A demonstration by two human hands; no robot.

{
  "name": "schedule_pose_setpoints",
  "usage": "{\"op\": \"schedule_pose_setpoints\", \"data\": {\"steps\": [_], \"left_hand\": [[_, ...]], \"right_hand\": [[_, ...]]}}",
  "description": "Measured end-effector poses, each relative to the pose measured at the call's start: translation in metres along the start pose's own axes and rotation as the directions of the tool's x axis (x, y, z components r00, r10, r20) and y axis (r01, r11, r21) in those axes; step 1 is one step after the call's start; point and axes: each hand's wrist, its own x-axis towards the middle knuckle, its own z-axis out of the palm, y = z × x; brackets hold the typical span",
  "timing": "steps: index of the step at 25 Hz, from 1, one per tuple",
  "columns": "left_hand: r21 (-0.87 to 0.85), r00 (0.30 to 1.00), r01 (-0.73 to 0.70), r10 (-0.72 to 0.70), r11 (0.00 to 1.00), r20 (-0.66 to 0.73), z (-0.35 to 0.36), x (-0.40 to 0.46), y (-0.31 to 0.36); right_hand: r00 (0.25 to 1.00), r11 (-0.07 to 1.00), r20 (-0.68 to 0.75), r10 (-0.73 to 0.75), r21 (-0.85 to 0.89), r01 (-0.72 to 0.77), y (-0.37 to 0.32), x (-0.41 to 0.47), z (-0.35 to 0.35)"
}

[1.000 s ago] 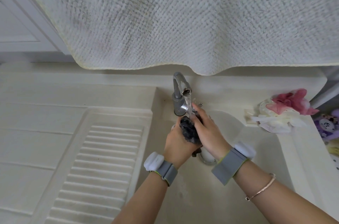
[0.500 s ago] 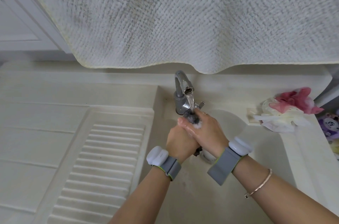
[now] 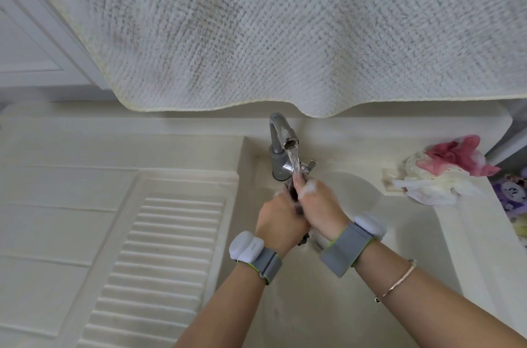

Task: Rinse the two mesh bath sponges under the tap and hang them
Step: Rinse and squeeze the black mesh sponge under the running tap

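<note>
**Dark mesh squeezed under the running tap**

Dark mesh, the first sponge point(image 3: 293, 199), is almost hidden between 2 hands pressed together directly beneath the tap point(image 3: 282, 136), with only slivers of it showing in the gap. The left hand point(image 3: 281, 223) has its fingers curled around the sponge from one side; the right hand point(image 3: 320, 205) clasps it from the other, fingers closed over it and flecked with foam. The stream of water point(image 3: 295, 161) lands on the right fingertips point(image 3: 298, 179) and the top of the mesh.

To rinse well, I would judge it best to loosen the squeeze so water runs through the mesh, then compress again, turning it until no suds show. Holding it low in the sink point(image 3: 399, 248) should limit splashing.

The second sponge, pink and white point(image 3: 445, 174), lies on the sink's right ledge, well apart. A ribbed drainboard point(image 3: 159, 248) sits to the left, and a pale towel point(image 3: 285, 28) hangs above.
</note>
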Motion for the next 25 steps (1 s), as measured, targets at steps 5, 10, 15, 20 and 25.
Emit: {"op": "schedule_pose_setpoints", "data": {"steps": [5, 10, 15, 20, 25], "left_hand": [[-0.060, 0.980, 0.146, -0.136, 0.988, 0.146, 0.005, 0.010, -0.013], [0.206, 0.997, -0.051, 0.036, 0.977, 0.073, 0.008, 0.008, -0.011], [0.181, 0.998, -0.060, 0.064, 0.982, -0.017, 0.003, 0.003, -0.008], [-0.042, 0.994, 0.066, -0.070, 0.997, -0.087, 0.006, -0.003, -0.004], [-0.163, 0.995, 0.039, -0.053, 0.986, -0.085, 0.004, -0.007, -0.003]], "right_hand": [[0.987, 0.995, 0.121, -0.103, 0.028, 0.100, 0.007, -0.011, -0.005], [1.000, 0.993, 0.011, -0.024, -0.115, 0.025, -0.007, -0.002, 0.003], [0.998, 0.989, -0.016, 0.054, -0.139, -0.055, -0.015, 0.005, 0.008], [0.995, 0.993, 0.003, 0.099, -0.058, -0.099, -0.008, 0.010, 0.005], [0.977, 0.954, -0.061, 0.203, 0.237, -0.184, 0.003, 0.017, -0.006]]}}
